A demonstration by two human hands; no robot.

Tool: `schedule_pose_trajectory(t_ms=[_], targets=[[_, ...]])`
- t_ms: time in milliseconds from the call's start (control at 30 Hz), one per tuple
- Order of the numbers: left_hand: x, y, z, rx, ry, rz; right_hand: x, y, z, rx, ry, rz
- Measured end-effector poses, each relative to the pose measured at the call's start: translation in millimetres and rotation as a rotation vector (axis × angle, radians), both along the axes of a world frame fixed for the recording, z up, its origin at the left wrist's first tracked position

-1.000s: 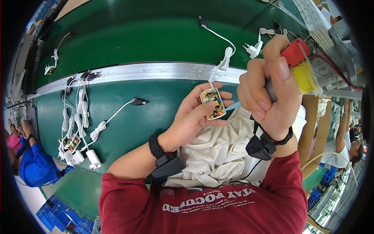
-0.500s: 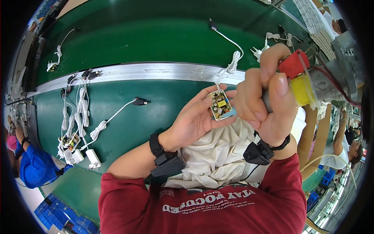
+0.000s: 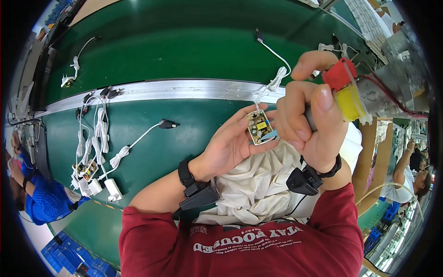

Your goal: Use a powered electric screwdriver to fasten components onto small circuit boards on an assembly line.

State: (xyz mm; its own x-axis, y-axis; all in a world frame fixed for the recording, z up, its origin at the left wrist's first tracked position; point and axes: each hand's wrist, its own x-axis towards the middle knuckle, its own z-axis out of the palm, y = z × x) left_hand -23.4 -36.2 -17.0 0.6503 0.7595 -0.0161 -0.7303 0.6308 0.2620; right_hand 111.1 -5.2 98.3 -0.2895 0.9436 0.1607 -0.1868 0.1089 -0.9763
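An open white power adapter case point(image 3: 253, 140) rests in my left hand point(image 3: 230, 141), held between thumb and fingers. Its circuit board with a yellow transformer point(image 3: 261, 125) faces up, and a white cord leads from its far end. My right hand point(image 3: 311, 120) is wrapped round a grey cylindrical dispensing gun point(image 3: 376, 94) with a red switch block and a band of yellow tape. From under that hand a light blue tapered nozzle point(image 3: 270, 135) reaches over the near part of the board. Whether its tip touches the parts cannot be made out.
Several adapters with bundled white cords point(image 3: 94, 177) lie left on the green bench point(image 3: 152, 147). A metal rail point(image 3: 184, 89) separates it from a green belt point(image 3: 170, 55), carrying more corded adapters. White cloth point(image 3: 249, 184) covers my lap. A person in blue point(image 3: 50, 194) sits at left; cardboard point(image 3: 369, 161) stands right.
My right index finger has straightened away from the red switch block. The nozzle shows more over the board. The person in blue has shifted their hands, and the whole view has moved slightly.
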Motion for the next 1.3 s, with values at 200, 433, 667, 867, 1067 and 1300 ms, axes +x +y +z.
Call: schedule_pose_trajectory(t_ms=[200, 433, 667, 867, 1067, 1300], targets=[[12, 4, 9, 0.006, 0.101, 0.000, 8, -1, 23, -0.072, 0.207, -0.055], [36, 94, 42, 0.743, 0.607, 0.327, 5, -15, 41, -0.042, 0.092, 0.013], [22, 118, 27, 1.391, 1.739, 0.446, 8, -19, 44, -0.027, 0.096, -0.007], [-94, 35, 100, 1.247, 1.915, 0.570, -4, -28, 43, 0.022, 0.080, -0.034], [-231, -101, 139, 0.858, 2.461, 0.522, -24, -42, 42, -0.019, 0.185, -0.055], [-302, -230, 134, 0.568, 2.649, 0.412, -48, -67, 39, -0.024, 0.222, 0.001]])
